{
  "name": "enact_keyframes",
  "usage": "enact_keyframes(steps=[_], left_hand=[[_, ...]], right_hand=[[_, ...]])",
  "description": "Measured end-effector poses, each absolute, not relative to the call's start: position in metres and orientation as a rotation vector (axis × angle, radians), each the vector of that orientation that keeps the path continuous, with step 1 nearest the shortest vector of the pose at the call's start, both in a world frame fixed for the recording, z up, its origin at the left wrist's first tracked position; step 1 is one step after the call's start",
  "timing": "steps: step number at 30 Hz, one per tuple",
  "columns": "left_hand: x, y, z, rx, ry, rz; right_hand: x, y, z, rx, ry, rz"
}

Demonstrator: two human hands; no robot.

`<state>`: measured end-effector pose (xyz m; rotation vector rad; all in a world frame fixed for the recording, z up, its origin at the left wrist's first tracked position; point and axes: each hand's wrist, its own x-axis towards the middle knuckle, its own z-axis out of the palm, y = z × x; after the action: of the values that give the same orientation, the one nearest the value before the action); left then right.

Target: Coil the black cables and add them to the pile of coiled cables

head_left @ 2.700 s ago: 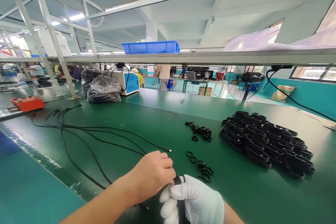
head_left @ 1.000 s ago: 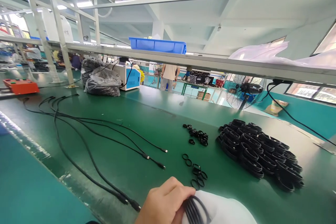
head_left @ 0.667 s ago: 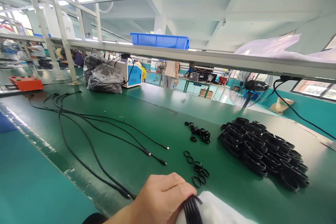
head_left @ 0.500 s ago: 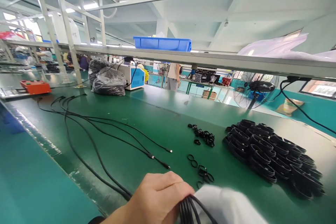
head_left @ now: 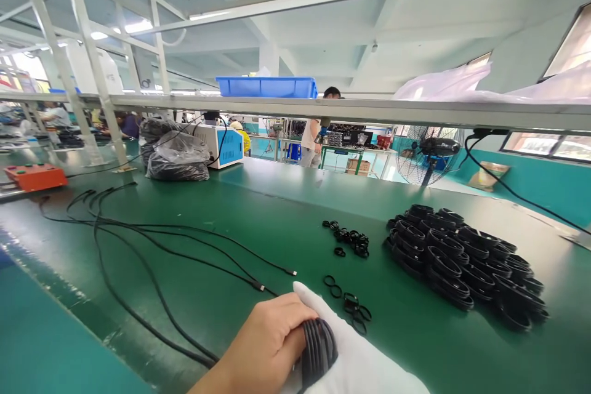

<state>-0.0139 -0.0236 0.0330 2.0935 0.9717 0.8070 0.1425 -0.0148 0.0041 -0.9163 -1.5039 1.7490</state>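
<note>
My left hand (head_left: 265, 341) is bare and closed around a bundle of black cable (head_left: 318, 351), its loops side by side. My right hand (head_left: 360, 351), in a white glove, lies along the right side of the bundle, with white also showing below the bundle; most of its fingers are hidden. Loose black cables (head_left: 152, 265) run left from the hands across the green tabletop, several with ends near my left hand. Beyond my right hand are small black rings (head_left: 351, 301), and farther back a small heap of similar rings (head_left: 353, 239).
A large pile of coiled black cables (head_left: 457, 258) stands at the right. At the back are plastic-bagged black goods (head_left: 178, 154) and a blue-white machine (head_left: 226, 144). An orange box (head_left: 36, 177) sits far left. Overhead, a shelf (head_left: 360, 108) holds a blue tray (head_left: 265, 87). A person (head_left: 310, 141) stands beyond.
The white-gloved right hand has swung up and left against the cable bundle, covering a cable end. The loops now curve round in a tighter coil. The view has turned slightly right.
</note>
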Motion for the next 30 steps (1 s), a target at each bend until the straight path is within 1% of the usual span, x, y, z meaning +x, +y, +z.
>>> enact_keyframes(steps=[3,8,13,23,25,27,30], left_hand=[[-0.014,-0.024,0.033,2.082,1.086,0.785],[-0.015,-0.023,0.031,1.738,1.207,0.722],[-0.012,-0.021,0.023,1.448,1.172,0.730],[-0.001,-0.019,0.019,1.824,1.528,0.584],[-0.005,-0.020,0.021,1.916,1.512,0.632],[-0.010,-0.022,0.021,1.961,1.401,0.733],[-0.016,-0.025,0.014,1.954,1.280,0.877]], right_hand=[[0.137,-0.018,0.013,-0.880,-1.467,1.790],[0.134,-0.024,0.016,-0.790,-1.275,2.121],[0.133,-0.025,0.009,-0.824,-1.200,2.116],[0.128,-0.026,0.003,-1.012,-1.275,2.105],[0.127,-0.024,0.002,-0.979,-1.242,2.121],[0.126,-0.023,0.000,-0.949,-1.204,2.167],[0.123,-0.022,-0.001,-1.004,-1.198,2.196]])
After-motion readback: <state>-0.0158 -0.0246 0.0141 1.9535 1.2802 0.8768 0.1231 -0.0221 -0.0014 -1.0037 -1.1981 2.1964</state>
